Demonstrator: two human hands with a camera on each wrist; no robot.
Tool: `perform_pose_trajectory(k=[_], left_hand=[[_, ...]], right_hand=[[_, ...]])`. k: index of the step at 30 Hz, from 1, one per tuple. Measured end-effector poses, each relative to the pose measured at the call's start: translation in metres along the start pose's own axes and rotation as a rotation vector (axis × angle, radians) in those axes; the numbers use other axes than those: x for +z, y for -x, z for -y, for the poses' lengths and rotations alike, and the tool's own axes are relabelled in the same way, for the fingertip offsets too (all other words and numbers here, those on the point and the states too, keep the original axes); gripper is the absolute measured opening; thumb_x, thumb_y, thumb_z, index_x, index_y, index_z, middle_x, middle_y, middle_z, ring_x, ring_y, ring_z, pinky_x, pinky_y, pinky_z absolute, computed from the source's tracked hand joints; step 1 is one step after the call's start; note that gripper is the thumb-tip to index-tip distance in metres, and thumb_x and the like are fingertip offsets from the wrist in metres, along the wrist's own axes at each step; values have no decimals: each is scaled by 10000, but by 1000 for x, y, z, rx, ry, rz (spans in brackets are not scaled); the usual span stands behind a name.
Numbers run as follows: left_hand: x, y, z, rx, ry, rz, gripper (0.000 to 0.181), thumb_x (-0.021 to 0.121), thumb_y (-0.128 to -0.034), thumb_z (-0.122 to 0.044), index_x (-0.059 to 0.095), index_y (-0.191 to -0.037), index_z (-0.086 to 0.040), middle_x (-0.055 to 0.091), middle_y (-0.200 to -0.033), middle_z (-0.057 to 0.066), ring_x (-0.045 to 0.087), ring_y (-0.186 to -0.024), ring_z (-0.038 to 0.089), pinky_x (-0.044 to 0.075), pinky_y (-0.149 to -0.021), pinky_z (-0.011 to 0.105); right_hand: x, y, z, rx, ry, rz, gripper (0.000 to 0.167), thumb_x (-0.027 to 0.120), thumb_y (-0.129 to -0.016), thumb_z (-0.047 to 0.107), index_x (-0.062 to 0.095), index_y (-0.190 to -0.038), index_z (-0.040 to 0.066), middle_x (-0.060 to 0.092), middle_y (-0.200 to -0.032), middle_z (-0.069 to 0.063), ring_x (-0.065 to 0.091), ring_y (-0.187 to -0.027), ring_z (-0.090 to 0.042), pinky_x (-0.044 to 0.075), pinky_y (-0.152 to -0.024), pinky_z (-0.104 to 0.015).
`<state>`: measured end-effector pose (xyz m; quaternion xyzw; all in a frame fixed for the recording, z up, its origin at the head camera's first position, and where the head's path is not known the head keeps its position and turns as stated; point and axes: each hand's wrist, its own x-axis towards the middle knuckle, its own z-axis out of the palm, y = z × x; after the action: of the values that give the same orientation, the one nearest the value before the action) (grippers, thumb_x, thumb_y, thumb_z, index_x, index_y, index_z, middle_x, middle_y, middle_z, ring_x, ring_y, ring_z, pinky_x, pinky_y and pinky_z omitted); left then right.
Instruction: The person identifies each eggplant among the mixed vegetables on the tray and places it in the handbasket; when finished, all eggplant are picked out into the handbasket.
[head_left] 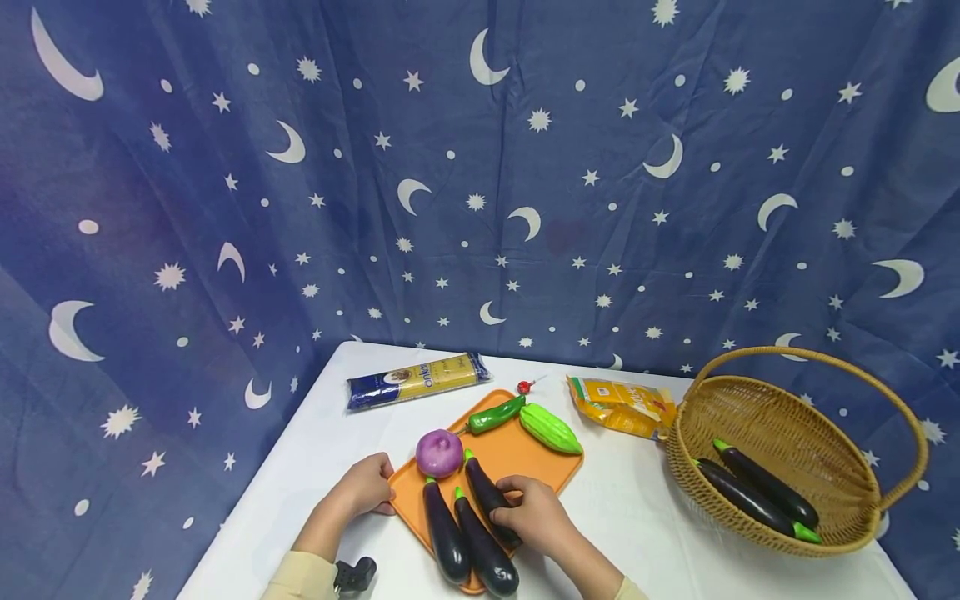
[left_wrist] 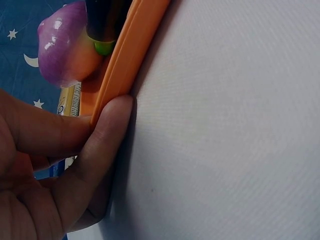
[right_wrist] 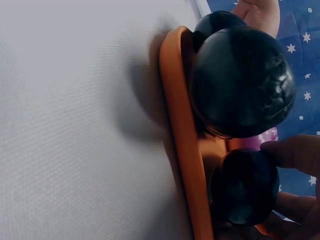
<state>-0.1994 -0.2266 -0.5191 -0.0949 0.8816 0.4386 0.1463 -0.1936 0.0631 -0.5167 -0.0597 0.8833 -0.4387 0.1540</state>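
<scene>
My left hand (head_left: 366, 483) pinches the left rim of an orange tray (head_left: 498, 454) between thumb and fingers; the left wrist view shows this rim (left_wrist: 131, 55) close up. On the tray lie three dark eggplants. My right hand (head_left: 536, 517) holds the rightmost eggplant (head_left: 482, 486), its fingers about the lower part. Beside it lie the middle eggplant (head_left: 483, 546) and the left eggplant (head_left: 446, 533), their blunt ends at the near rim. A purple onion (head_left: 439, 453), a green chili pepper (head_left: 497, 415) and a light green ridged vegetable (head_left: 551, 427) sit farther back on the tray.
A wicker basket (head_left: 690, 500) with a tall handle stands on the right, two eggplants (head_left: 750, 497) inside. Behind the tray lie a pasta packet (head_left: 420, 380), a small red lollipop (head_left: 524, 387) and an orange bag (head_left: 622, 407). A black object (head_left: 357, 575) is by my left wrist.
</scene>
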Motion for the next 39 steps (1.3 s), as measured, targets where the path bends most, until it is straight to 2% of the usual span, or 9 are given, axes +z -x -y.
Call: perform_pose_trajectory(k=[5,17,28,39], left_hand=[[0,0,0,0,-8,-2,202,639,-804,111,544,-929,-16,556,-819,122,612,-610,175,579,-547,261],[1,0,-1,-8,-12,-1,200,641,-809,113,541,-925,-16,553,-813,124,618,-605,176,583,-548,265],[1,1,-2,-9,-25,1,202,644,-809,110,543,-930,-17,555,-823,125,618,-609,175,580,-551,260],[0,2,-1,7,-11,-6,206,645,-803,114,534,-923,-12,548,-816,130,622,-608,182,583,-549,267]], right_hand=[[-3,0,1,18,-24,-12,448,835,-781,157,686,-1188,44,693,-1110,-106,671,-993,-270,611,-780,-427],[-15,2,4,2,-20,-47,467,841,-784,183,684,-1206,58,683,-1135,-89,665,-984,-255,614,-748,-392],[-31,1,10,-14,-52,-59,486,843,-791,201,676,-1227,68,673,-1176,-93,654,-1021,-276,620,-767,-416],[-48,3,16,-34,-65,-111,495,839,-790,179,675,-1241,62,669,-1216,-91,653,-1032,-279,620,-742,-401]])
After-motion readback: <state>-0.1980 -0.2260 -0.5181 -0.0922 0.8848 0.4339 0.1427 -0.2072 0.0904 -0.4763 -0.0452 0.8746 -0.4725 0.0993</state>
